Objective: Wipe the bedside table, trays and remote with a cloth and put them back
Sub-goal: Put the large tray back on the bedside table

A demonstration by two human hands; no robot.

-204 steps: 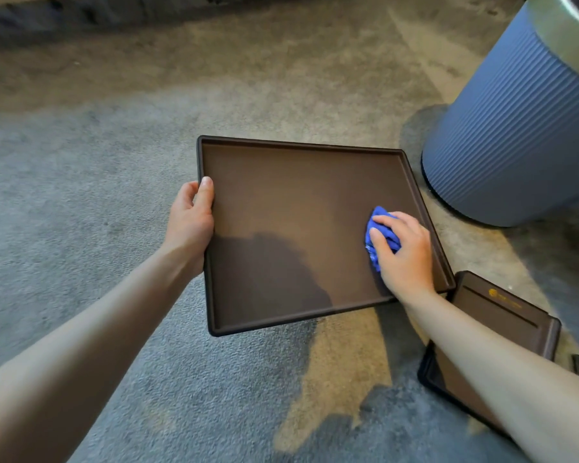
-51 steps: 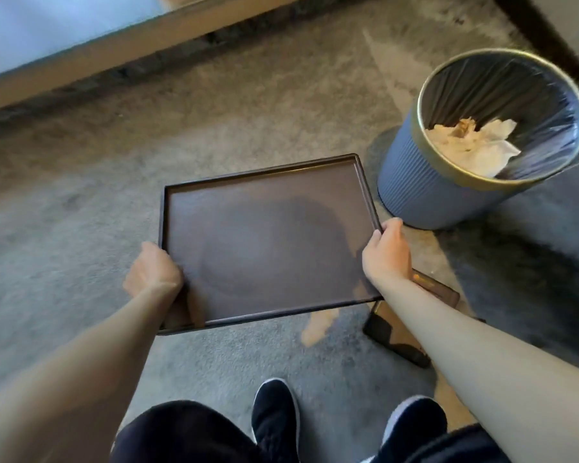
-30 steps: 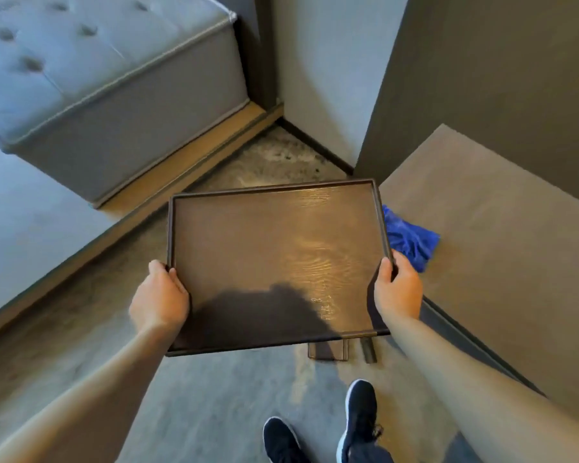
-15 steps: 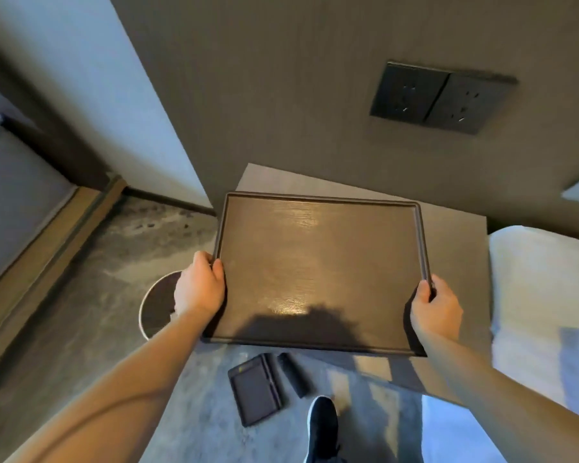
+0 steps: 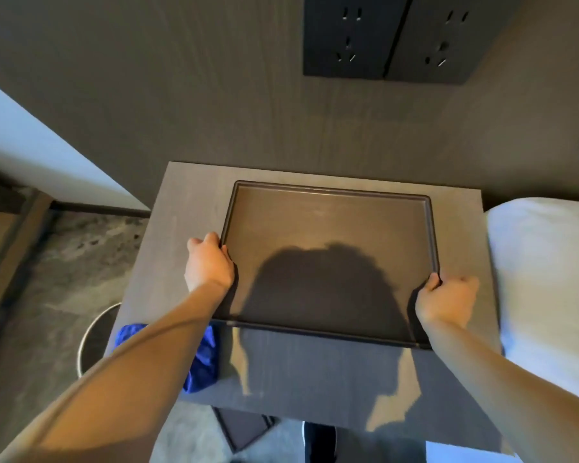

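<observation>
A large dark brown tray (image 5: 328,228) lies flat over the grey-brown bedside table (image 5: 188,202), toward its back. My left hand (image 5: 208,262) grips the tray's left rim and my right hand (image 5: 447,300) grips its right rim near the front corner. The blue cloth (image 5: 203,359) is bunched on the table's front left corner, partly hidden under my left forearm. A smaller dark tray (image 5: 244,431) lies on the floor below the table's front edge. The remote is not visible.
A dark wall panel with black sockets (image 5: 391,38) rises right behind the table. A white bed pillow (image 5: 545,279) borders the table on the right. The rim of a round bin (image 5: 91,332) shows on the floor at the left, and my shoe (image 5: 318,441) below.
I have carried the tray from the floor by the bin over to the bedside table and lowered it onto the top, both hands still on its rims. The cloth now lies on the table.
</observation>
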